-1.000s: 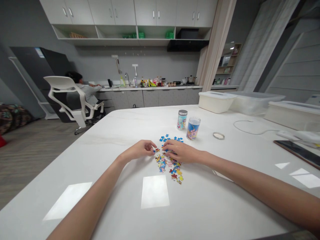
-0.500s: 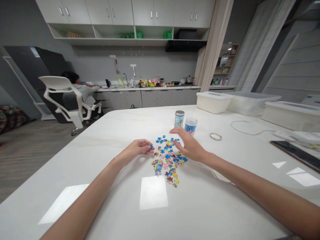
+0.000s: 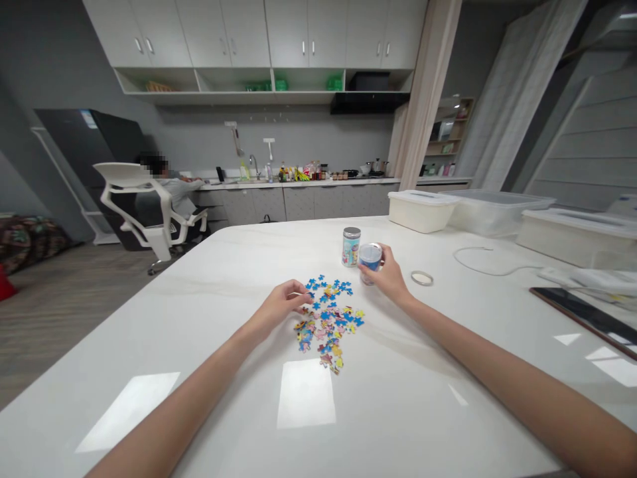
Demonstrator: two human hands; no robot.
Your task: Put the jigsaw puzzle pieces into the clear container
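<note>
Clearly little is packed yet: loose puzzle pieces (image 3: pixel 328 322) lie scattered on the counter (image 3: pixel 398 398). Right hand (image 3: pixel 391 275) grips the open blue tube (image 3: pixel 370 260), tilted; left hand (image 3: pixel 283 307) pinches a piece at the pile's edge.

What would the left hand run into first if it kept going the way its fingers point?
Probably the loose puzzle pieces: the left hand rests on the table with its fingertips at the pile's left edge, pointing right and slightly away. Depth is hard to judge.

No text or label is legible anywhere
</note>
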